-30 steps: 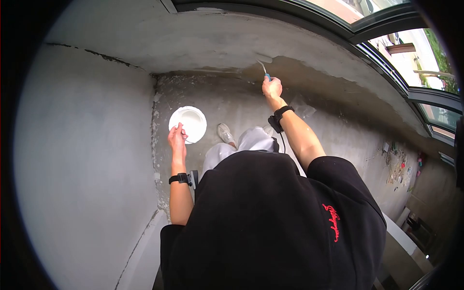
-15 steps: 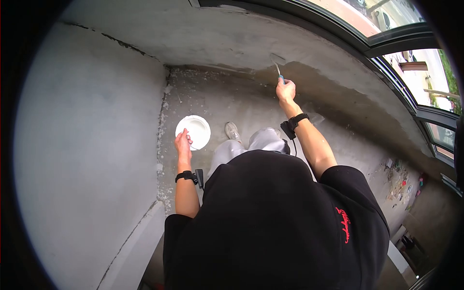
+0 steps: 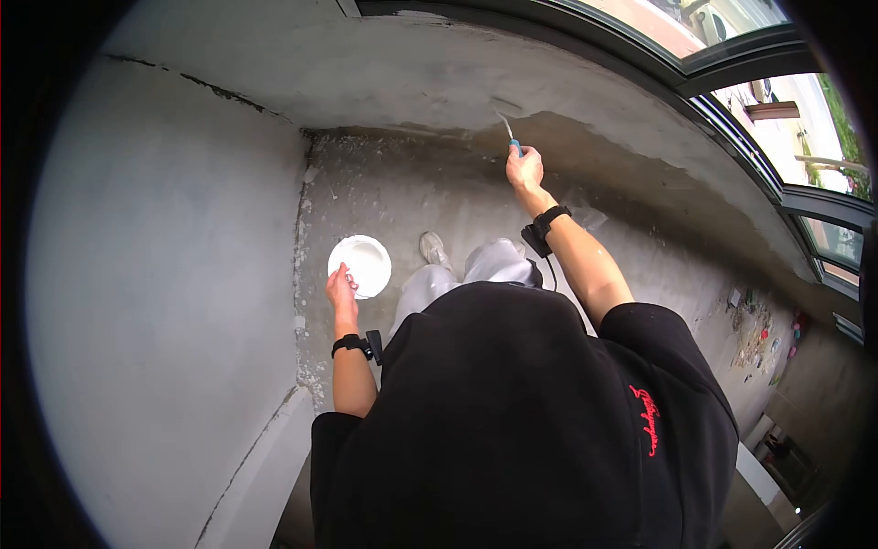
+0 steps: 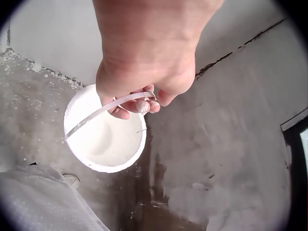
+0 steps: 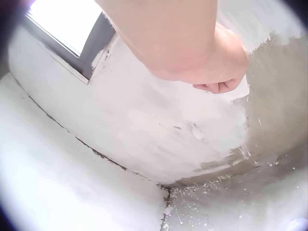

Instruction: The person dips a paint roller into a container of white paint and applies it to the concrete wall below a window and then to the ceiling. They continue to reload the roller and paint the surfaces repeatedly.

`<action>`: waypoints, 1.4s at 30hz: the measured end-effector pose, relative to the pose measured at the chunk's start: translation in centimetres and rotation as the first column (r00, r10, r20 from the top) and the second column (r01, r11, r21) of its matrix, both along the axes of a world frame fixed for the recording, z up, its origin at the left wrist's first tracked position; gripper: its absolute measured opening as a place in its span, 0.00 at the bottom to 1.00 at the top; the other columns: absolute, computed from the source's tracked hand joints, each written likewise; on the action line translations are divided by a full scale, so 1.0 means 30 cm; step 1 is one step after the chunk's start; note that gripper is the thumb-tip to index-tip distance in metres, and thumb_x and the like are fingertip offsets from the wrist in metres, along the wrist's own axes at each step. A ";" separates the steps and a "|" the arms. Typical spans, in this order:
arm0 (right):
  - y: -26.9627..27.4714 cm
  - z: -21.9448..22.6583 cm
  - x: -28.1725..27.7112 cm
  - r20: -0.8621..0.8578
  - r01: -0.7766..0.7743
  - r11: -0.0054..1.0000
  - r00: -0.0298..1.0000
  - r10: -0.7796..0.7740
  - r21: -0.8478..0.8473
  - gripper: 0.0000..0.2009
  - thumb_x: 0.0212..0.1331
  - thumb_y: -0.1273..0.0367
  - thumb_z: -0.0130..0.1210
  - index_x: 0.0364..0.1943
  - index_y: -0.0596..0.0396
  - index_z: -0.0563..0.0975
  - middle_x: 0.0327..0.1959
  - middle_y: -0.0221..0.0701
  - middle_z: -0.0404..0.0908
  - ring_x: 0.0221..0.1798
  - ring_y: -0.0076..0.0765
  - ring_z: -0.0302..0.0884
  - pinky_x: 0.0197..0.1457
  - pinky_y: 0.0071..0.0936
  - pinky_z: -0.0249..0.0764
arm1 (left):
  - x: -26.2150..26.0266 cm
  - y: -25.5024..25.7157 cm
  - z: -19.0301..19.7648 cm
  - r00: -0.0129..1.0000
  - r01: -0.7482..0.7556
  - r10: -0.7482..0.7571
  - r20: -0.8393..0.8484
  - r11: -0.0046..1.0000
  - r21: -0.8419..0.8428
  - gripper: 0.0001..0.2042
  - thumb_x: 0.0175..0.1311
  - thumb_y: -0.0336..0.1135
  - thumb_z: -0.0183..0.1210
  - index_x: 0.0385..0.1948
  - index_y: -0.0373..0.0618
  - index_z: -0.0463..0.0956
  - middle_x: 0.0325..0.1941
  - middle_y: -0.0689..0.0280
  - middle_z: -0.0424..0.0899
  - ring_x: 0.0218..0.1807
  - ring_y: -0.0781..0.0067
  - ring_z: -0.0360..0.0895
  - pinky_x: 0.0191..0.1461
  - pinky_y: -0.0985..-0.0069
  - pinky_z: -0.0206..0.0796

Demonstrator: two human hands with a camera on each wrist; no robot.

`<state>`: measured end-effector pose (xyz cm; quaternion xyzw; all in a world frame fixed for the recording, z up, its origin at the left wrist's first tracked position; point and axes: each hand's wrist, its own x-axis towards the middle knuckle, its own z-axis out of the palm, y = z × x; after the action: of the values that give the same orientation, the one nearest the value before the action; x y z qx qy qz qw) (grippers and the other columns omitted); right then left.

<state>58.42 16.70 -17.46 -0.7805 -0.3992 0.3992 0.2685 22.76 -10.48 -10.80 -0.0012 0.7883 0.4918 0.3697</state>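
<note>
My left hand (image 3: 342, 291) grips the thin, pale handle (image 4: 91, 116) of a white bucket (image 4: 73, 115), fingers curled round it. The bucket hangs below that hand, white all over inside, with its open top showing in the left wrist view. Out ahead, my right hand (image 3: 525, 167) holds a small paint roller by its blue handle (image 3: 516, 147). The roller's bent metal rod reaches up to its head (image 3: 506, 107), which is at the wall beneath the window. In the right wrist view my right hand mostly hides the roller.
White coating on the wall (image 3: 430, 78) meets a bare brown patch (image 3: 594, 146) right of the roller. A plain grey wall (image 3: 165, 274) stands on my left. White specks dot the floor (image 3: 366, 183) near the corner. Small debris (image 3: 754, 339) lies far right, below window frames (image 3: 823, 206).
The roller head has shifted a little left along the wall, away from the brown patch's edge. The whole head view has swung slightly. Both hands keep their holds.
</note>
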 end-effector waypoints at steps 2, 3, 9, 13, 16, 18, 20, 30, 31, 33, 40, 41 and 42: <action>0.006 -0.077 -0.001 0.012 0.005 1.000 1.000 -0.005 -0.003 0.20 0.57 0.55 0.55 0.42 0.59 0.79 0.37 0.41 0.82 0.44 0.41 0.80 0.49 0.35 0.72 | 0.004 -0.009 0.004 1.000 -0.005 0.005 -0.017 1.000 0.010 0.09 0.63 0.37 0.58 0.28 0.42 0.72 0.19 0.72 0.66 0.18 0.83 0.61 0.20 0.84 0.56; 0.012 -0.118 0.005 -0.031 0.004 0.999 0.999 -0.006 -0.048 0.20 0.56 0.55 0.56 0.42 0.59 0.79 0.38 0.41 0.82 0.45 0.41 0.80 0.49 0.35 0.72 | 0.010 -0.011 0.007 1.000 -0.015 0.015 -0.015 1.000 0.012 0.09 0.63 0.37 0.58 0.28 0.42 0.72 0.19 0.72 0.66 0.18 0.83 0.61 0.20 0.84 0.56; -0.009 -0.174 0.076 0.022 -0.097 0.987 0.995 0.100 -0.130 0.20 0.53 0.56 0.57 0.43 0.56 0.78 0.40 0.42 0.82 0.47 0.48 0.79 0.52 0.38 0.71 | -0.013 -0.055 -0.050 0.998 -0.065 0.065 -0.008 0.998 0.012 0.09 0.63 0.38 0.58 0.28 0.42 0.72 0.19 0.72 0.67 0.18 0.83 0.61 0.21 0.84 0.56; -0.054 -0.142 0.156 0.285 -0.406 0.904 0.858 0.428 -0.135 0.15 0.54 0.60 0.55 0.38 0.57 0.77 0.40 0.47 0.80 0.46 0.53 0.78 0.50 0.43 0.73 | -0.033 -0.080 -0.104 0.997 -0.076 0.076 0.000 0.996 -0.036 0.10 0.63 0.38 0.58 0.28 0.41 0.73 0.19 0.72 0.68 0.18 0.83 0.62 0.20 0.83 0.57; -0.070 -0.189 0.231 0.429 -0.473 0.865 0.756 0.495 -0.165 0.13 0.57 0.64 0.52 0.44 0.54 0.73 0.46 0.46 0.72 0.45 0.55 0.77 0.47 0.47 0.75 | -0.048 -0.091 -0.139 0.999 -0.050 0.048 -0.019 0.994 -0.096 0.10 0.63 0.38 0.58 0.27 0.42 0.74 0.19 0.72 0.69 0.18 0.84 0.62 0.21 0.84 0.57; -0.075 -0.160 0.276 0.473 -0.511 0.840 0.703 0.531 -0.182 0.12 0.57 0.66 0.52 0.43 0.54 0.73 0.45 0.45 0.72 0.45 0.54 0.77 0.46 0.46 0.75 | -0.054 -0.092 -0.156 0.999 -0.036 0.033 -0.028 0.992 -0.120 0.10 0.63 0.39 0.57 0.27 0.42 0.75 0.18 0.72 0.69 0.18 0.84 0.62 0.21 0.84 0.57; -0.081 -0.163 0.316 0.556 -0.557 0.806 0.613 0.561 -0.199 0.10 0.56 0.69 0.51 0.42 0.53 0.73 0.44 0.44 0.71 0.44 0.51 0.77 0.44 0.44 0.76 | -0.057 -0.106 -0.165 0.999 -0.032 0.028 -0.025 0.987 -0.155 0.11 0.63 0.39 0.57 0.26 0.42 0.75 0.18 0.73 0.69 0.17 0.84 0.63 0.21 0.84 0.57; -0.118 -0.323 0.345 0.482 -0.322 0.872 0.736 0.475 -0.368 0.18 0.64 0.57 0.42 0.42 0.61 0.71 0.39 0.49 0.78 0.43 0.54 0.79 0.47 0.44 0.75 | -0.112 -0.154 -0.249 1.000 -0.021 0.022 0.008 0.991 -0.129 0.11 0.63 0.39 0.57 0.25 0.42 0.75 0.17 0.72 0.69 0.17 0.83 0.64 0.20 0.83 0.58; -0.122 -0.308 0.339 0.482 -0.318 0.874 0.738 0.472 -0.368 0.18 0.64 0.57 0.42 0.42 0.61 0.71 0.39 0.49 0.78 0.43 0.54 0.79 0.47 0.44 0.75 | -0.109 -0.152 -0.245 1.000 -0.012 0.013 0.012 0.991 -0.132 0.11 0.63 0.38 0.57 0.25 0.42 0.75 0.17 0.72 0.69 0.17 0.83 0.64 0.20 0.83 0.58; -0.135 -0.255 0.310 0.531 -0.321 0.884 0.710 0.463 -0.341 0.15 0.64 0.60 0.42 0.45 0.58 0.69 0.33 0.51 0.81 0.42 0.55 0.80 0.43 0.45 0.76 | -0.116 -0.152 -0.240 1.000 0.002 0.000 0.015 0.991 -0.131 0.11 0.63 0.38 0.57 0.25 0.42 0.74 0.17 0.72 0.69 0.17 0.83 0.64 0.20 0.83 0.58; -0.165 -0.393 0.351 0.489 -0.246 0.938 0.804 0.337 -0.243 0.19 0.63 0.54 0.43 0.39 0.58 0.72 0.33 0.46 0.82 0.39 0.52 0.81 0.43 0.44 0.76 | -0.120 -0.148 -0.188 0.998 0.007 -0.018 -0.066 0.987 -0.161 0.11 0.64 0.38 0.57 0.25 0.42 0.74 0.17 0.72 0.69 0.16 0.83 0.64 0.20 0.84 0.57; -0.173 -0.429 0.357 0.546 -0.241 0.946 0.773 0.323 -0.217 0.19 0.64 0.54 0.43 0.38 0.58 0.72 0.32 0.45 0.82 0.38 0.52 0.81 0.41 0.45 0.77 | -0.111 -0.148 -0.172 0.997 -0.013 0.000 -0.077 0.987 -0.162 0.11 0.64 0.38 0.56 0.26 0.42 0.73 0.17 0.72 0.68 0.16 0.83 0.63 0.20 0.83 0.57; -0.174 -0.464 0.369 0.598 -0.240 0.952 0.740 0.307 -0.190 0.18 0.64 0.55 0.42 0.38 0.57 0.72 0.32 0.45 0.82 0.37 0.52 0.82 0.40 0.45 0.77 | -0.098 -0.146 -0.155 0.996 -0.014 0.001 -0.085 0.987 -0.161 0.11 0.64 0.38 0.56 0.26 0.42 0.73 0.17 0.72 0.68 0.16 0.83 0.63 0.20 0.83 0.57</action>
<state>69.48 11.48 -31.38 -0.8133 -0.5547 0.1747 0.0208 19.83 -14.86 -15.45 -0.0133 0.8405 0.4272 0.3328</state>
